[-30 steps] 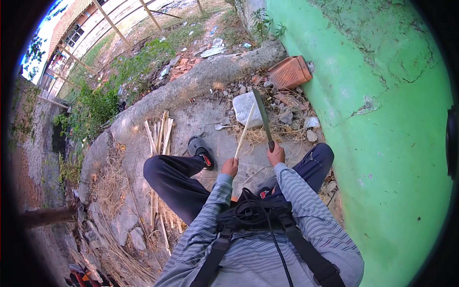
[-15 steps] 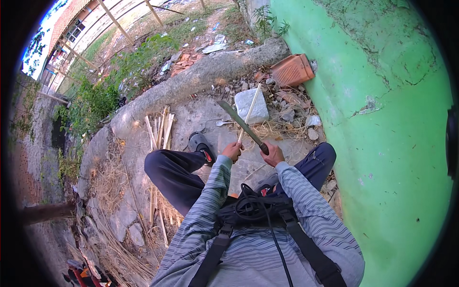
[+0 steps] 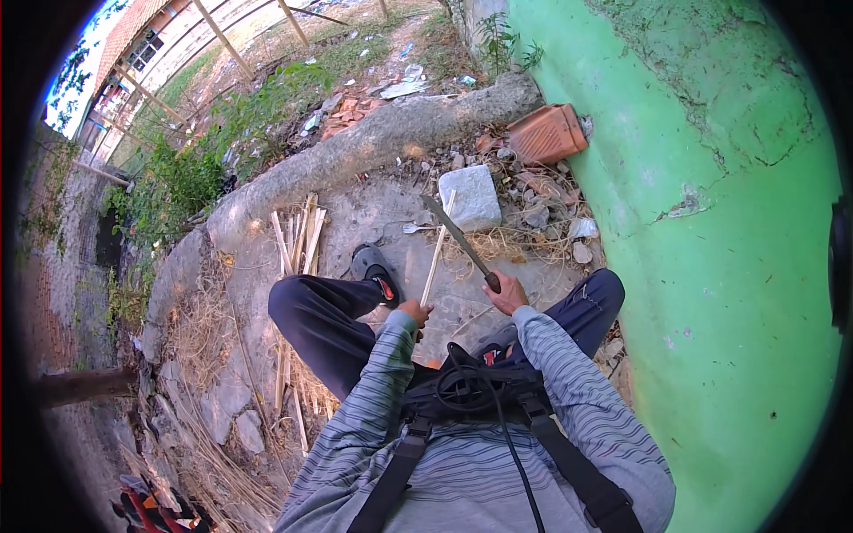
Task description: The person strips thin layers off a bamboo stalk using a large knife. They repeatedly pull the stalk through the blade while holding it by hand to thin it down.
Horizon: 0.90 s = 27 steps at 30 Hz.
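My left hand (image 3: pixel 415 313) is closed around the lower end of a thin pale wooden strip (image 3: pixel 436 255), which points away from me and slightly right. In my right hand (image 3: pixel 506 293) is the dark handle of a machete (image 3: pixel 460 237). Its long, dull blade slants up and to the left, its tip near the strip's upper part. Beyond the strip and blade rests a whitish stone block (image 3: pixel 470 197) on the ground. To the left, past my knee, lies a bundle of split pale strips (image 3: pixel 299 237).
A green wall (image 3: pixel 711 293) runs along my right. An orange hollow brick (image 3: pixel 546 134) leans near it among rubble (image 3: pixel 537 213). Across the front curves a low concrete ridge (image 3: pixel 355 142). A white plastic fork (image 3: pixel 413 228) lies by the block, and dry shavings (image 3: pixel 209 342) cover ground at left.
My left hand has drawn the strip down and left, toward me. The machete has shifted slightly right and its blade now stands further from my left hand.
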Motion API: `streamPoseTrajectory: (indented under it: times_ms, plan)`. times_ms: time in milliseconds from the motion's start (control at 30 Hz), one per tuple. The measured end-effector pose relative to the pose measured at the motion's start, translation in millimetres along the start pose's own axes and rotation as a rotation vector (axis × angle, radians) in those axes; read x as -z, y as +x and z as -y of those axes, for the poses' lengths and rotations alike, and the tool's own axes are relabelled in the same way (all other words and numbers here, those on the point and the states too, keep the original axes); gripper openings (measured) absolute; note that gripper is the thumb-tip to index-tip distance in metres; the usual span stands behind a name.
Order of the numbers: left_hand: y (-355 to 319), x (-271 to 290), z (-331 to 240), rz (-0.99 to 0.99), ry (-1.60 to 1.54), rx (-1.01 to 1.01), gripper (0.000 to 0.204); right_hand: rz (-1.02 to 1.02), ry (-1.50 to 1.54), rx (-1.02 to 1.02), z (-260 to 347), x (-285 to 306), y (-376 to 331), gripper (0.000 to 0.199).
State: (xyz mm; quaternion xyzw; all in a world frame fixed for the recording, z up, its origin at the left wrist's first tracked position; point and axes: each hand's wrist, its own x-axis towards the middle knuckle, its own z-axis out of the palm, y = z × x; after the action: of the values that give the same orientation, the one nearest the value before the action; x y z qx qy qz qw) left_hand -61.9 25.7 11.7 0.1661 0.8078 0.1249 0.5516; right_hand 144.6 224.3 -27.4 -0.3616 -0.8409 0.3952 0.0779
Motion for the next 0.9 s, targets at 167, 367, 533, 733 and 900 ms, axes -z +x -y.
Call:
streamPoseTrajectory:
  times_ms: [167,367,533,733,900]
  plan:
    - [7,-13,9,-0.411,0.181,-0.329,0.053,0.057,0.014,0.094,15,-1,1,0.036]
    - [26,-26,-2,-0.302,0.176,-0.377,0.055,0.227,-0.041,0.166,26,-5,-2,0.039]
    - [35,-41,8,-0.376,0.152,-0.311,0.055,0.317,0.011,0.119,27,-14,-3,0.043]
    - [38,-43,7,-0.372,0.139,-0.37,0.053,0.244,-0.14,-0.017,30,-19,-4,0.048]
    - [37,-55,23,-0.372,0.213,-0.409,0.053,0.165,-0.075,-0.085,10,-18,13,0.043]
